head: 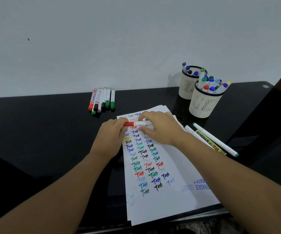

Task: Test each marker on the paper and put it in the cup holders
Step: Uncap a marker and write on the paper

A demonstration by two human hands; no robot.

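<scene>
Both hands point(112, 132) grip red marker point(137, 123) — tip hidden.

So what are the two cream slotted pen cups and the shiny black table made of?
The two cream slotted pen cups look like matte moulded plastic: thin, even slots and a black rim. The shiny black table looks like glass or glossy lacquer, since it mirrors the cups and markers; I can't tell which.

Bare black tabletop point(43, 125) lies open left of the paper point(166, 196). Rightward, two loose markers point(215, 140) and both crowded cup holders point(203, 105) block passage.
</scene>
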